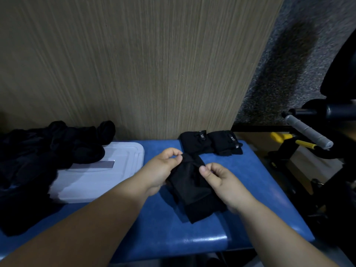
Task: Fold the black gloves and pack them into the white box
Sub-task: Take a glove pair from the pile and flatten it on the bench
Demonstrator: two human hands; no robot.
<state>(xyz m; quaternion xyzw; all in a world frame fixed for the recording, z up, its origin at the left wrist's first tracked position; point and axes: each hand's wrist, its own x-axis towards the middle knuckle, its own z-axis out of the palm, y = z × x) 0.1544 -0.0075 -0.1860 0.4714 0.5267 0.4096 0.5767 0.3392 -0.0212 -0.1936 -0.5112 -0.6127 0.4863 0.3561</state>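
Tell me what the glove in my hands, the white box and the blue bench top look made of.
Glove: soft black fabric, matte; drapes and creases. White box: likely plastic, smooth, moulded ridges. Blue bench top: probably vinyl padding; glossy highlights on rounded edge.

Both forearms reach in from below; left hand point(161, 167) and right hand point(221, 182) each pinch the black glove point(189, 186), thumb against forefinger.

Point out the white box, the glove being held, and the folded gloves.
white box point(96, 182), head view, bare lid surface
held glove point(190, 187), head view, middle of fabric
folded gloves point(194, 143), head view, left one's top
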